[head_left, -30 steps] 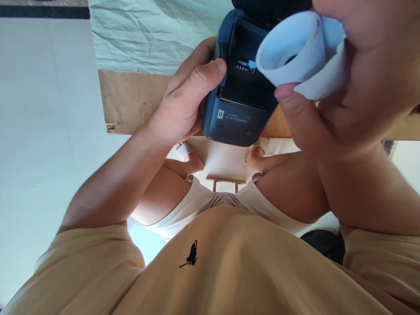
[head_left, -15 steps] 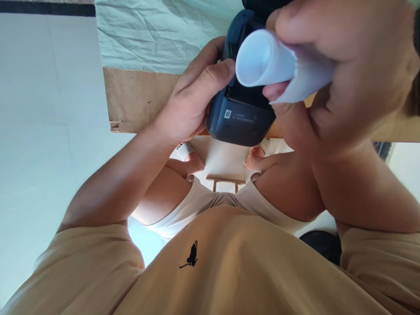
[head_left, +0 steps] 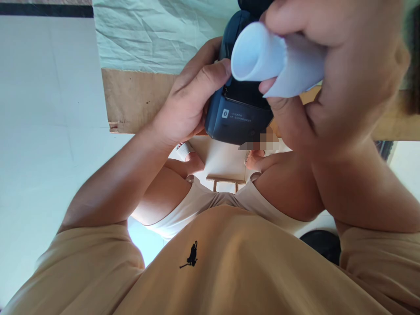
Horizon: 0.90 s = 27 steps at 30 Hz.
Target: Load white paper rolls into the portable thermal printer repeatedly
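Holding dark handheld device in left grip, wrapping its flank with thumb on top. Narrowing right grip around white paper roll, pinching it between thumb and fingers. Compared with one second ago: carrying roll toward left grip, from the device's far side to across its open bay, just beside left thumb's tip. Also turning hollow end toward left grip and hiding printed label inside bay, showing then. Judged meaning: working with roll and bay close together, apparently keeping roll in front of bay rather than resting it inside; unable to tell about contact. Showing dark flap beyond left grip, plus pale cloth on wooden surface, off to its left.
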Each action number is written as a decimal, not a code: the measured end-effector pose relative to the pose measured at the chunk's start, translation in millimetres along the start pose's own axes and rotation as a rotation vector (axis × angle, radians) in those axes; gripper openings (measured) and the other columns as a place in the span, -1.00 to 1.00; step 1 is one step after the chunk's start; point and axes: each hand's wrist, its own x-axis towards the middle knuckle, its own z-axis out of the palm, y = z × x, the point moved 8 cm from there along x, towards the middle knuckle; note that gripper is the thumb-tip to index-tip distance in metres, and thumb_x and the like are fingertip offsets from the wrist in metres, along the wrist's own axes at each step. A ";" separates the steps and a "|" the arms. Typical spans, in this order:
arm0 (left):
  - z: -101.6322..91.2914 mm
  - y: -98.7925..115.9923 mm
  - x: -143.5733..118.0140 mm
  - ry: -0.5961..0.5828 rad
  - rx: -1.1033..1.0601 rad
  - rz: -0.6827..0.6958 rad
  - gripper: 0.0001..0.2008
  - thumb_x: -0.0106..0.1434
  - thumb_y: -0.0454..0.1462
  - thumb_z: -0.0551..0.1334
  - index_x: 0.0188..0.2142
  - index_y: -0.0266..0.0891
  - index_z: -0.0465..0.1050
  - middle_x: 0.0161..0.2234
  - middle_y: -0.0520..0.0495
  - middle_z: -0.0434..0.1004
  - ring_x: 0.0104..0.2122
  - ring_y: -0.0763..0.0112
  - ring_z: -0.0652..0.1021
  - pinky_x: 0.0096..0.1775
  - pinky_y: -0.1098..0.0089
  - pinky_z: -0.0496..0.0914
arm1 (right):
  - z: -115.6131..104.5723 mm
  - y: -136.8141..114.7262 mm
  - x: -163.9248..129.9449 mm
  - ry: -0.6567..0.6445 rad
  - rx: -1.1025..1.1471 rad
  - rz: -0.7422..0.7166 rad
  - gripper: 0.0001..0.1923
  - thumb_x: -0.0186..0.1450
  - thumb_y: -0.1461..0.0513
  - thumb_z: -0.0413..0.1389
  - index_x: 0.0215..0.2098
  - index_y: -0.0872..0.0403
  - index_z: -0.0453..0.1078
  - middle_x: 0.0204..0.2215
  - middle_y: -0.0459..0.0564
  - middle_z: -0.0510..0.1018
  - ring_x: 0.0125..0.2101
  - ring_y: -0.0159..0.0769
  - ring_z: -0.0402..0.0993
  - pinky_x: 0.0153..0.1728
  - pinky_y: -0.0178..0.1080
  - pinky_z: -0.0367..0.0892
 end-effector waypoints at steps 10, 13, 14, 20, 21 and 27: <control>5.0 2.6 1.6 -0.042 -0.003 0.019 -0.74 0.18 -0.31 -0.03 -0.51 -0.38 0.34 -0.53 -0.05 0.25 -0.44 0.55 0.31 -0.40 0.51 0.25 | 13.7 -97.2 15.1 -0.014 -0.240 -0.402 -0.58 0.27 0.13 -0.40 -0.14 -0.04 0.22 -0.19 -0.33 0.33 -0.01 -0.68 0.22 -0.02 -0.50 0.22; 4.7 2.9 1.5 -0.040 0.013 0.020 -0.75 0.17 -0.28 -0.03 -0.51 -0.35 0.34 -0.53 -0.04 0.27 -0.42 0.53 0.32 -0.39 0.51 0.26 | 14.4 -115.7 14.2 -0.006 -0.357 -0.561 -0.68 0.21 0.25 -0.21 -0.07 -0.05 0.12 -0.12 -0.35 0.30 -0.06 -0.65 0.23 0.04 -0.45 0.12; 3.4 3.1 1.5 -0.027 0.012 0.021 -0.76 0.17 -0.29 -0.03 -0.50 -0.34 0.33 -0.52 -0.03 0.27 -0.42 0.54 0.32 -0.40 0.52 0.26 | 13.9 -115.4 14.5 -0.006 -0.370 -0.559 -0.68 0.20 0.27 -0.19 -0.07 -0.04 0.12 -0.12 -0.34 0.30 -0.06 -0.64 0.23 0.03 -0.44 0.12; 0.1 2.5 1.7 -0.024 0.048 0.016 -0.80 0.16 -0.33 -0.02 -0.44 -0.31 0.34 -0.47 -0.06 0.28 -0.40 0.49 0.31 -0.38 0.46 0.24 | 11.9 -109.2 12.6 0.003 -0.402 -0.506 -0.65 0.16 0.29 -0.17 -0.07 -0.06 0.11 -0.13 -0.34 0.29 -0.08 -0.61 0.22 -0.02 -0.45 0.14; 0.2 2.0 1.7 -0.028 0.048 0.011 -0.80 0.16 -0.33 -0.03 -0.44 -0.31 0.35 -0.47 -0.07 0.28 -0.40 0.48 0.32 -0.38 0.45 0.24 | 12.4 -108.9 12.5 -0.003 -0.408 -0.499 -0.65 0.16 0.29 -0.18 -0.07 -0.06 0.11 -0.12 -0.34 0.29 -0.08 -0.60 0.22 -0.01 -0.44 0.15; 0.3 1.3 -0.5 0.025 0.029 -0.001 -0.82 0.17 -0.33 -0.04 -0.37 -0.34 0.29 -0.47 -0.03 0.24 -0.41 0.53 0.32 -0.37 0.47 0.24 | 11.8 -105.9 14.2 -0.009 -0.392 -0.466 -0.68 0.17 0.24 -0.13 -0.08 -0.05 0.14 -0.12 -0.30 0.30 -0.08 -0.56 0.23 -0.02 -0.41 0.17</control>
